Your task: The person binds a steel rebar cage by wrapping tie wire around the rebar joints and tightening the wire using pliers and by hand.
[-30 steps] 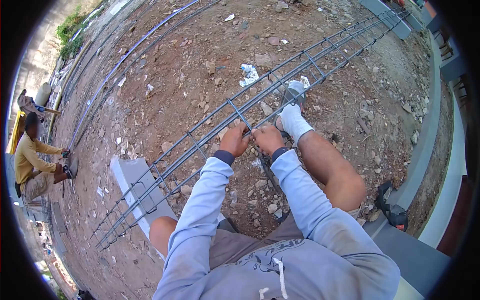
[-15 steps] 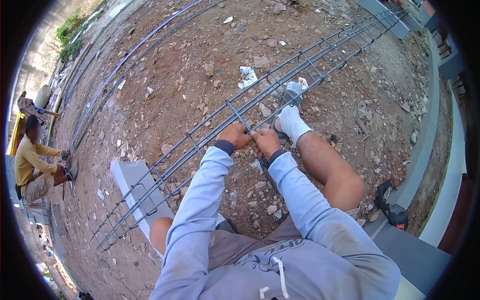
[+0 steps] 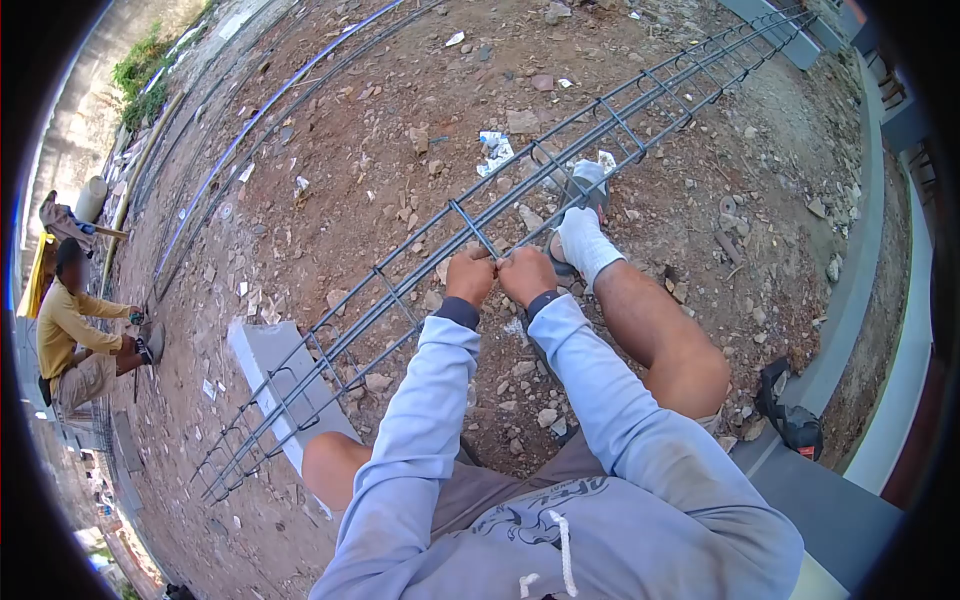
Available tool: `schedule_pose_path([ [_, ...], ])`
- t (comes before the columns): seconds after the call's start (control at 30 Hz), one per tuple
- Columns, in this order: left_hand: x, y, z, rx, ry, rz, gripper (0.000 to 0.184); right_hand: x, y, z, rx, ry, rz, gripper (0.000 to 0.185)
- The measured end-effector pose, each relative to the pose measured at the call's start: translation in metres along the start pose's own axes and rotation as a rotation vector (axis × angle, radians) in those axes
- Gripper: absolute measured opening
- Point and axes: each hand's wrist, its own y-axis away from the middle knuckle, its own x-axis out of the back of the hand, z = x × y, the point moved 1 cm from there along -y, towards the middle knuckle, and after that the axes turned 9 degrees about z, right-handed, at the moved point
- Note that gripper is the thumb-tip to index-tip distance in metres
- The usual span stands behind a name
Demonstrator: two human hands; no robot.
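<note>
A long rebar cage (image 3: 400,282) of dark bars and square stirrups runs diagonally across the view. My left hand (image 3: 470,277) is closed on its near side, where a stirrup (image 3: 470,225) meets the lengthwise bar. Right beside it, my right hand (image 3: 526,275) is closed around the same joint, knuckles upward. The two hands almost touch. My fingers cover the joint, so any thin wire between them cannot be made out.
The cage's near end lies over a grey block (image 3: 265,350); its far end reaches another grey slab (image 3: 790,45). My foot in a white sock (image 3: 585,240) is beside the cage. A co-worker (image 3: 75,330) sits at left. A black bag (image 3: 790,415) lies at right. Stones litter the dirt.
Both hands have rolled so their backs face up more, and my left forearm has shifted slightly right. The cage's near part has moved a little right.
</note>
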Motion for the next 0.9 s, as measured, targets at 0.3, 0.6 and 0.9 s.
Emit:
schedule_pose_path([
  [0.3,0.005,-0.005,0.0,0.186,0.274,0.07,0.03,-0.015,0.011,0.01,-0.011,-0.143,0.144,0.028],
  [0.6,0.02,0.008,0.017,0.092,0.113,-0.082,0.032,-0.022,0.021,0.018,0.046,-0.305,0.256,0.029],
  [0.9,0.021,-0.02,-0.004,0.174,0.164,-0.261,0.03,-0.02,0.019,0.022,0.029,-0.365,0.19,0.031],
])
